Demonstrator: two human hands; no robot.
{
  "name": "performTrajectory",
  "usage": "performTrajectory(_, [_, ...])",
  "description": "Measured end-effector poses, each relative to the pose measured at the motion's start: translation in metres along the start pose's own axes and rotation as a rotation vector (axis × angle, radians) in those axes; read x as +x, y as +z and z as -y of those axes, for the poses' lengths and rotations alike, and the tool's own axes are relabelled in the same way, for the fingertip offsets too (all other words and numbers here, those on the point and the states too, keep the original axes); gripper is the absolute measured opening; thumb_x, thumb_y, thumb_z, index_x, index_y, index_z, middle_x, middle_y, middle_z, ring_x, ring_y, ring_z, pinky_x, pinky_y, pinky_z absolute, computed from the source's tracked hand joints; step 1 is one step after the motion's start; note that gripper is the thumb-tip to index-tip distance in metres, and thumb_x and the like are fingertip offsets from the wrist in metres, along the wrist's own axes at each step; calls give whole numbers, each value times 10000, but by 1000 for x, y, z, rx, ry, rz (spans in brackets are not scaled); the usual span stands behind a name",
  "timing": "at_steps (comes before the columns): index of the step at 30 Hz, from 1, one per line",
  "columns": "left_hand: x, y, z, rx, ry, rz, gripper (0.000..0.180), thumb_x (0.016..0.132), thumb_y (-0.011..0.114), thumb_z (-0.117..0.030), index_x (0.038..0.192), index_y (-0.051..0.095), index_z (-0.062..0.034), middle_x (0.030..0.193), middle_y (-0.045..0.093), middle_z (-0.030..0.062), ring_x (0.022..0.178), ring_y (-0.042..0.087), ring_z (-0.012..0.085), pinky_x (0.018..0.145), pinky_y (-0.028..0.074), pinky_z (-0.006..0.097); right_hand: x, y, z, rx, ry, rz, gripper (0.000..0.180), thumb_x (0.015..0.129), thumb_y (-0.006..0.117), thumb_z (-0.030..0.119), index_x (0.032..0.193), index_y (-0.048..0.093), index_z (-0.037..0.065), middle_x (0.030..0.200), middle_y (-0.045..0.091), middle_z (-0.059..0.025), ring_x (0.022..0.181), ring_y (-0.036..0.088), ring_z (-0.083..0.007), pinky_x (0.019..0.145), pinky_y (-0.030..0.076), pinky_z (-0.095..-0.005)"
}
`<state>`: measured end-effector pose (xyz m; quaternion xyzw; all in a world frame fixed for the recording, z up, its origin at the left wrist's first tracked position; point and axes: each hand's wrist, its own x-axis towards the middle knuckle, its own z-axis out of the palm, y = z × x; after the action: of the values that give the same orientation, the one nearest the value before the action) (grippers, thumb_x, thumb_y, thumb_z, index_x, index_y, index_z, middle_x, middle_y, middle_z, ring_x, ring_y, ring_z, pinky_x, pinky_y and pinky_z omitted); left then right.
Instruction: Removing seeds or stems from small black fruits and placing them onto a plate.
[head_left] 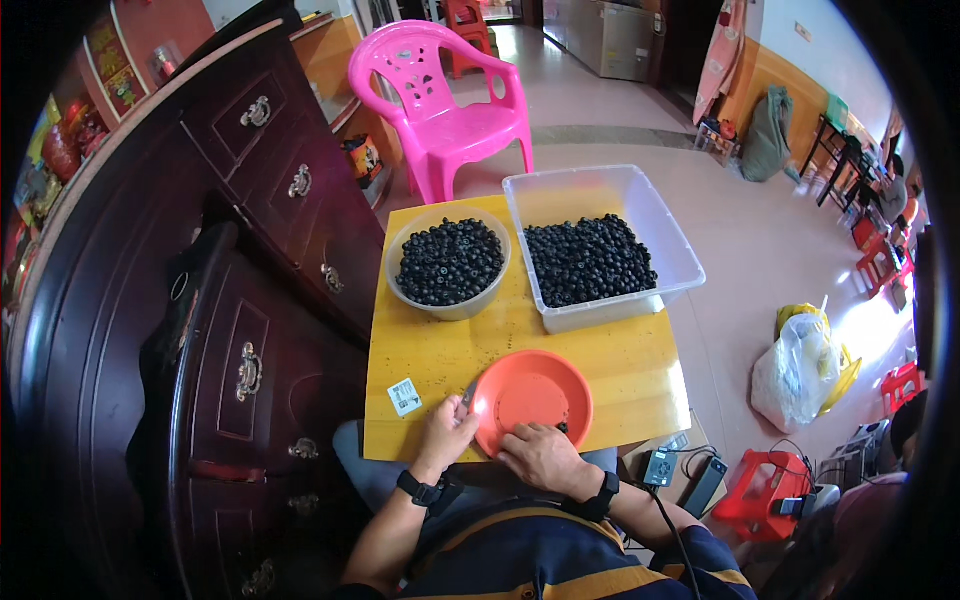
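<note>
A shallow red-orange plastic bowl (pixel 530 390) sits near the close edge of the yellow tabletop. Closed beside its left rim is my left hand (pixel 447 437), with a narrow dark grey piece (pixel 470 394) at its thumb, too small to name. My right hand (pixel 545 460) reaches over the near rim, fingers curled together inside the bowl; whatever they hold is hidden. A few dark bits lie by those fingers. Farther back, a round translucent tub (pixel 460 311) holds many dark, round, berry-like pieces (pixel 450 262). More of them fill part of a rectangular clear bin (pixel 672 250) to its right.
Small crumbs and a white printed label (pixel 405 397) lie on the yellow table (pixel 630 385). A dark wooden cabinet (pixel 250 330) stands close on the left, a pink chair (pixel 450 120) behind the table. Cabled devices (pixel 680 475), a red stool (pixel 760 495) and a bag (pixel 797 372) are to the right.
</note>
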<state>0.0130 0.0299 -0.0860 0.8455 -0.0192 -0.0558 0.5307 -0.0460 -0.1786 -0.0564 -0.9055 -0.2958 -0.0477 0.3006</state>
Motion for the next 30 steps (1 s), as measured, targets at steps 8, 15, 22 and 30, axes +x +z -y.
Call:
performTrajectory(8, [-1, -3, -6, 65, 11, 17, 223, 818, 683, -193, 808, 554, -11, 655, 598, 84, 585, 589, 196, 559, 471, 348, 6, -2, 0, -5, 131, 73, 234, 934, 621, 301, 924, 614, 67, 891, 658, -172, 780, 669, -361, 715, 548, -458])
performTrajectory(15, [0, 1, 10, 33, 17, 56, 244, 835, 693, -220, 805, 570, -12, 655, 606, 105, 585, 599, 208, 564, 475, 359, 5, -2, -2, -20, 137, 57, 232, 935, 613, 303, 932, 620, 71, 843, 671, -159, 746, 685, -347, 655, 563, -452])
performTrajectory(22, [-10, 2, -5, 85, -29, 113, 288, 872, 688, -286, 823, 613, -13, 682, 650, 139, 617, 651, 246, 582, 499, 378, 4, -7, -11, -41, 221, 75, 269, 938, 607, 339, 950, 629, 71, 841, 692, -166, 708, 688, -355, 613, 562, -461])
performTrajectory(30, [-24, 1, -13, 135, -66, 192, 314, 901, 666, -314, 819, 639, -12, 642, 645, 142, 575, 647, 245, 552, 489, 377, 6, -10, -15, -68, 244, 96, 284, 927, 623, 360, 945, 647, 77, 778, 689, -160, 702, 686, -355, 607, 555, -463])
